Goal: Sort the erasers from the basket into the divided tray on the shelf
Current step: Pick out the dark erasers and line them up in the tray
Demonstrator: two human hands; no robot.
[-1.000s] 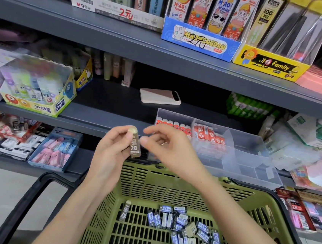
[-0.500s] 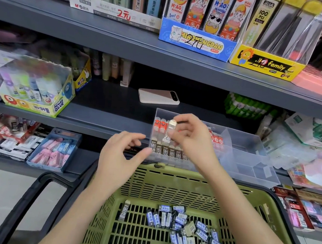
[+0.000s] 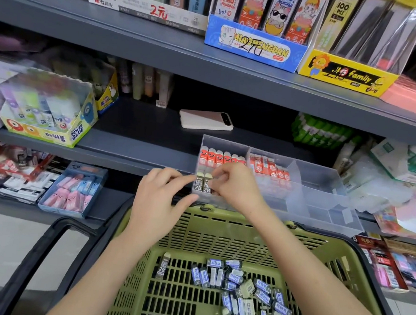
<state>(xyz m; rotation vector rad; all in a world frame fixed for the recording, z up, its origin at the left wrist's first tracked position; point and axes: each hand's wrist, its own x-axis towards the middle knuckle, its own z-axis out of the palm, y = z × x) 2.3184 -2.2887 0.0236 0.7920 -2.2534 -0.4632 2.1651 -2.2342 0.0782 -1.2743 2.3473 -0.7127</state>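
grey shelf [image 3: 138, 147]. i see right hand [image 3: 237, 187] pinching 2b eraser [image 3: 207, 186] in divided tray [image 3: 327, 185]; left hand [image 3: 161, 198] loose-fingered, empty, just left of that pinch.

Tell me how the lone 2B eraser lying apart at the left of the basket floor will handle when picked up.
The lone 2B eraser is a small sleeved block, so probably stiff and light. Flat-sided, it should not roll. The basket floor's slots might catch a corner.
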